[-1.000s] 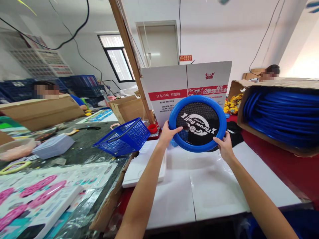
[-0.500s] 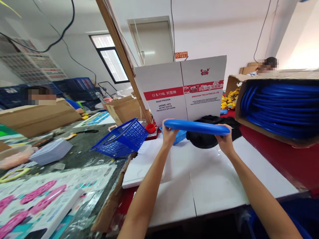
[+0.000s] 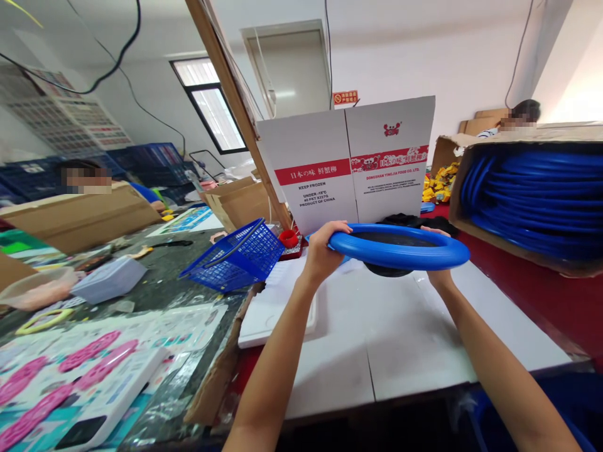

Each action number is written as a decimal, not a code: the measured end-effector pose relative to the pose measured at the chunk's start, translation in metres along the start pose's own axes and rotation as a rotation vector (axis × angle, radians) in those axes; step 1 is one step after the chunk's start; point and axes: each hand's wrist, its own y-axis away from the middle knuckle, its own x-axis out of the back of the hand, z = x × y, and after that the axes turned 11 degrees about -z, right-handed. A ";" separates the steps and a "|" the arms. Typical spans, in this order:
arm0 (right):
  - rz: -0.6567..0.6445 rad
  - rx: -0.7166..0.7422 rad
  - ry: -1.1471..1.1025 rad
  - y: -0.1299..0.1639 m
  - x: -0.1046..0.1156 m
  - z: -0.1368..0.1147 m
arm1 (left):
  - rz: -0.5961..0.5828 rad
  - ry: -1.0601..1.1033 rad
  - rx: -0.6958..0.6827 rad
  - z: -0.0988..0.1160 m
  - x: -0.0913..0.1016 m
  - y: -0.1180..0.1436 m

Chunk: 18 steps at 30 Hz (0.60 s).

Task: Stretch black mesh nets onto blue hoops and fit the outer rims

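Your left hand (image 3: 325,252) curls round the blue ring (image 3: 400,253), your right hand (image 3: 439,279) gripping its opposite side!

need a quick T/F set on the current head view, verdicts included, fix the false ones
1. The left hand and right hand both hold the blue-rimmed mesh disc. True.
2. The blue-rimmed mesh disc lies on the white work surface. False: it is held up above it.
3. A blue plastic basket stands tilted, left of the disc. True.
4. Yellow pieces fill the cardboard box at right. False: blue rings fill it.
5. The white upright panel reads "KEEP FROZEN". True.
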 end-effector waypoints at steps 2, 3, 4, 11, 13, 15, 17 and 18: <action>-0.009 -0.055 -0.068 0.000 0.001 0.001 | -0.072 -0.079 -0.036 0.012 0.002 0.000; -0.028 -0.094 -0.111 0.000 0.002 0.001 | -0.113 -0.117 -0.051 0.019 0.002 0.001; -0.056 -0.138 -0.144 0.000 0.002 0.001 | -0.144 -0.145 -0.059 0.027 0.002 0.004; -0.363 -0.404 -0.126 0.010 -0.003 -0.013 | 0.050 -0.041 0.114 0.083 -0.014 0.105; -0.482 -0.454 -0.156 0.015 -0.012 -0.018 | 0.220 0.019 0.268 0.103 -0.023 0.153; -0.573 -0.468 -0.193 0.022 -0.020 -0.026 | 0.455 0.125 0.435 0.126 -0.035 0.197; -0.614 -0.491 -0.222 0.030 -0.025 -0.040 | 0.672 0.299 0.587 0.150 -0.048 0.230; -0.622 -0.503 -0.197 0.034 -0.025 -0.050 | 0.746 0.400 0.648 0.160 -0.054 0.242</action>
